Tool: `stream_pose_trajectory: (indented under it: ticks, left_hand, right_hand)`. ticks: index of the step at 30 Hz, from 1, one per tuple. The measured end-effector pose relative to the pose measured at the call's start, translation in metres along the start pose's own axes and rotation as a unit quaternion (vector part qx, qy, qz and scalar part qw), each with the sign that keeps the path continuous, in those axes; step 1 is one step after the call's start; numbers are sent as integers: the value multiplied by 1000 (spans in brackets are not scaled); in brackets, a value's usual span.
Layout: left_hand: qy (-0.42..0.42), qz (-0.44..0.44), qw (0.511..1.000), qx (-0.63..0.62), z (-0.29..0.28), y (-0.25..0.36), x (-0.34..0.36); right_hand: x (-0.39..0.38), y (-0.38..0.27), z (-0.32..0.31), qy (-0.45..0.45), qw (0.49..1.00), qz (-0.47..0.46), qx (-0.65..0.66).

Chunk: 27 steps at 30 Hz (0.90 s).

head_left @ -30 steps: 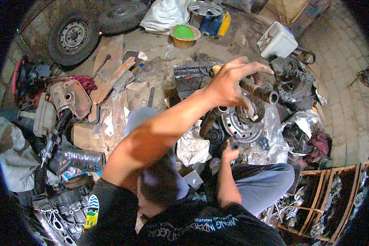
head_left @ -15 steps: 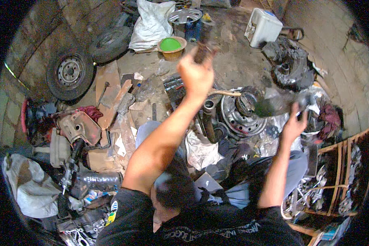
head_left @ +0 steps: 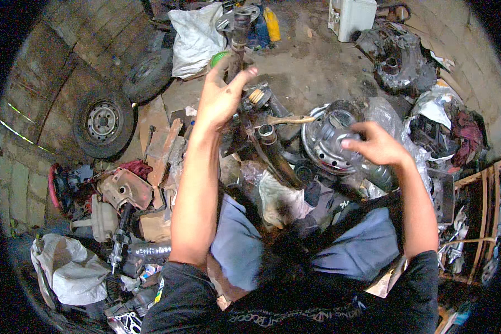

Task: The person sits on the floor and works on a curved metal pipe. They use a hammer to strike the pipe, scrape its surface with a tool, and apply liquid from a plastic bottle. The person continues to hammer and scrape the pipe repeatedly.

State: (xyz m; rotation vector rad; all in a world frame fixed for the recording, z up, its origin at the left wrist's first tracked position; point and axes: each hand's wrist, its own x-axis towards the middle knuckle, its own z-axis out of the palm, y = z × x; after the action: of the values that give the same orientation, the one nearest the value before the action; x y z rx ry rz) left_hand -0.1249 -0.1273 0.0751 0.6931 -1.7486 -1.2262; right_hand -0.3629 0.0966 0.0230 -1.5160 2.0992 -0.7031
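Note:
My left hand (head_left: 224, 97) is raised ahead of me, thumb and fingers curled round a dark, rusty metal rod-like part (head_left: 240, 34). The part stands up past my fingers with a ringed upper end; its lower end is hidden behind my hand. My right hand (head_left: 379, 142) grips a clear plastic bottle (head_left: 381, 177) over a silver steel wheel rim (head_left: 316, 147). The bottle's bottom slants toward my right knee. A wooden-handled brush (head_left: 291, 119) lies by the rim's left edge. Closer in is a curved metal arm (head_left: 281, 167) with an open tube end (head_left: 267, 132).
Two tyres (head_left: 103, 120) lean at the left wall. A white sack (head_left: 196, 39), a yellow bottle (head_left: 271, 24) and a white canister (head_left: 352, 19) stand at the back. A greasy engine part (head_left: 392, 64) lies at right, near a wooden rack (head_left: 477, 222). Cardboard and metal scraps lie at left.
My left hand has swung left, and more of the metal part shows. My right hand has brought the bottle left toward the wheel rim, tilting it. The view has shifted a little.

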Motion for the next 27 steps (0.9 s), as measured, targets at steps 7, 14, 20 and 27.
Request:
stream_pose_trajectory:
  ticks: [7, 14, 20, 27]
  left_hand:
    - [-184, 19, 973, 137, 13, -25, 5]
    - [34, -10, 970, 242, 36, -36, 9]
    - [59, 37, 972, 223, 46, -38, 9]
    - [65, -33, 965, 251, 45, -32, 16]
  right_hand:
    - [7, -5, 7, -167, 964, -37, -206]
    - [9, -26, 19, -149, 956, -45, -250]
    - [9, -38, 27, -67, 961, -92, -252]
    - [8, -38, 33, -73, 962, -86, -249]
